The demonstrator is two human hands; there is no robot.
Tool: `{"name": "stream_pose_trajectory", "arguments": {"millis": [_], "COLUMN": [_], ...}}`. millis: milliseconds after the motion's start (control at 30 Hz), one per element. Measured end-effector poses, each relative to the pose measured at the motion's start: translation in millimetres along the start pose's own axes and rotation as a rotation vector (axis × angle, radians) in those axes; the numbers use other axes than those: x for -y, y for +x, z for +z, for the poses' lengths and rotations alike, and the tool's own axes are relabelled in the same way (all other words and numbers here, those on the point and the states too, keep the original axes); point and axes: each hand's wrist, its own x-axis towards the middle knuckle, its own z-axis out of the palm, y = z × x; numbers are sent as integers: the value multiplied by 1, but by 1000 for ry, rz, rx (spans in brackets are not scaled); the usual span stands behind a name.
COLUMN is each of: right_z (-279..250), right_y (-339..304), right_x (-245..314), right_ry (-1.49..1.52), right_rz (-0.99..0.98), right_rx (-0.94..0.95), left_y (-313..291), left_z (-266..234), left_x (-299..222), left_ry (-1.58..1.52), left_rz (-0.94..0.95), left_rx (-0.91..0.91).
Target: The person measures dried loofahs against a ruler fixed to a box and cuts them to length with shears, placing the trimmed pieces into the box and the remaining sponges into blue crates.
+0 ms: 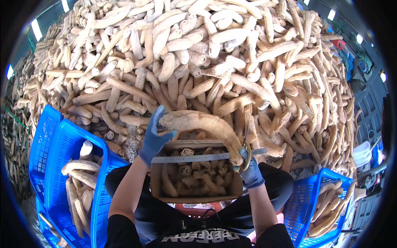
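A thick, curved, tan root (202, 120) spans the space between my two gloved hands, above a cardboard box. My left hand (153, 138), in a blue-grey glove, is closed around the root's broad end, with thumb and fingers on either side. At its narrow end, my right hand (251, 173) is closed on scissors (247, 153) with looped, brass-coloured handles, beside the root's tip. Whether these fingers also pinch the root cannot be made out. Across the box (194, 200) runs a pale ruler (190, 158), passing behind the root's tip. Short root pieces (206, 182) lie inside the box.
A large heap of similar roots (186, 45) rises in front and spreads to both sides. Blue plastic baskets (53, 153) holding roots stand at my left. Another blue basket (300, 206) with roots is at my right. My dark-trousered legs flank the box.
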Motion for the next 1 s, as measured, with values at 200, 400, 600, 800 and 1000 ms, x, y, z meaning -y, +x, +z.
{"name": "stream_pose_trajectory", "arguments": {"millis": [200, 400, 600, 800, 1000], "right_z": [13, 13, 12, 6, 10], "right_y": [-14, -28, -40, -32, -42], "right_x": [-33, -64, -70, -66, -76], "right_ry": [279, 432, 330, 374, 285], "right_rz": [292, 385, 306, 250, 296], "right_rx": [47, 145, 54, 274, 231], "left_y": [7, 12, 8, 9, 1], "left_z": [-5, -1, 5, 10, 30], "left_x": [9, 10, -8, 9, 4], "left_ry": [-232, -9, -68, -112, -39], "left_rz": [-139, -193, -68, -2, -225], "left_rx": [-13, -86, 35, 269, 90]}}
